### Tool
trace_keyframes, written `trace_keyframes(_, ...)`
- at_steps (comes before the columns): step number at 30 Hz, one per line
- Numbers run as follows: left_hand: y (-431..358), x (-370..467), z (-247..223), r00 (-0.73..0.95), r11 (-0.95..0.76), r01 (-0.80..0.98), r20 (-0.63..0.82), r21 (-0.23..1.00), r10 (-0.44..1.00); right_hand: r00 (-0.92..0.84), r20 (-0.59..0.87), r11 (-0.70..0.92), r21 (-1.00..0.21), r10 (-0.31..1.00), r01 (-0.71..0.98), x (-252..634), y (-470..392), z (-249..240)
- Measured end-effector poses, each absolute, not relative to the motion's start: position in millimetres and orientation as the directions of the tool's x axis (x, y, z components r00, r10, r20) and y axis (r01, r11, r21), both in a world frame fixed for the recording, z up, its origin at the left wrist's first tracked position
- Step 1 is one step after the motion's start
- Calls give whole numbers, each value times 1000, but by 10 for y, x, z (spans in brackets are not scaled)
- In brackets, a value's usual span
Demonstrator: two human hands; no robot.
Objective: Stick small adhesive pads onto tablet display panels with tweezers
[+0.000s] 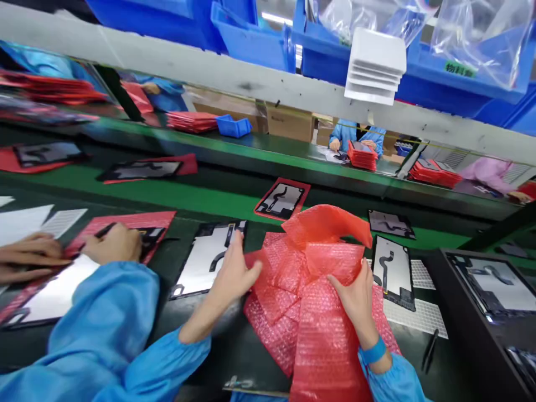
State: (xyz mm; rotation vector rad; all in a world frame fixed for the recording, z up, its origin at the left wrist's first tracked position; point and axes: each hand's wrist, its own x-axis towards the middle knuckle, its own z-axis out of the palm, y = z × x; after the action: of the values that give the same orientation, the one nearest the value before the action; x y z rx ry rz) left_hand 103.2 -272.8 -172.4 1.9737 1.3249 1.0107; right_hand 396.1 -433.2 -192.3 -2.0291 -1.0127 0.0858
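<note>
My right hand [355,293], with a blue band at the wrist, grips the edge of a red bubble-wrap bag [329,329] between thumb and fingers. That bag lies on a fanned pile of similar red bubble-wrap bags [270,318], and one bag's top flap [324,223] curls upward. My left hand [234,271] is open, thumb spread, between the pile and a flat display panel [201,262]; its fingers overlap the panel's right edge in view, and I cannot tell whether they touch it. Another display panel [392,271] with a black flex cable lies right of the pile.
At the left, a co-worker's hands [115,244] work over a panel on a red bag. Tweezers [429,352] lie at the right beside a black tray [469,335] holding panels. Behind, panels lie on a green conveyor [226,206]. Blue bins [255,44] line the overhead shelf.
</note>
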Motion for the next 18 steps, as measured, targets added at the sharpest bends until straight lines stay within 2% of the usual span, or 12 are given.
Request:
trace_keyframes(4, -2349, 1472, -1504, 301, -443, 480, 333, 757, 894, 618, 361, -282, -655, 698, 701, 4002, -4674, -1702)
trace_keyframes(7, -1947, 1987, -1434, 376, -424, 515, 248, 745, 893, 394, 440, -159, -482, 807, 862, 3985, -5002, -1702)
trace_keyframes(10, -1549, 2353, -1423, 448, -389, 592, 113, 706, 887, 181, 371, -37, -363, 911, 931, 3994, -5167, -1997)
trace_keyframes(13, -1372, 2454, -1459, 507, -413, 644, 45, 644, 861, 195, 320, -81, -336, 927, 938, 4033, -5096, -2398)
trace_keyframes(18, -1631, 2313, -1634, 558, -519, 653, 112, 551, 822, 280, 372, -142, -355, 885, 924, 3985, -4862, -2650)
